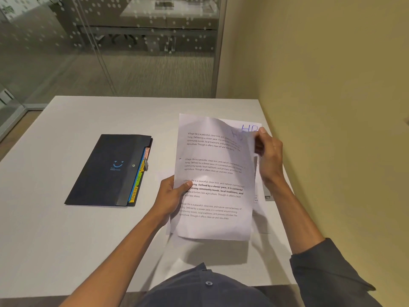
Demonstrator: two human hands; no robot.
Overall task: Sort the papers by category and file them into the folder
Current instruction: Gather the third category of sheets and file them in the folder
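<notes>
Beside a glass partition, over a grey table point(88, 240), the left hand point(170, 196) pinches thin, floppy papers point(212, 196) while the right hand point(269, 156) peels the top corner; the closed folder point(106, 171) lies left of both.

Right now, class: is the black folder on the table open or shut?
Shut. The black folder lies flat on the table, its flap over the front, only coloured tabs showing along its edge.
</notes>
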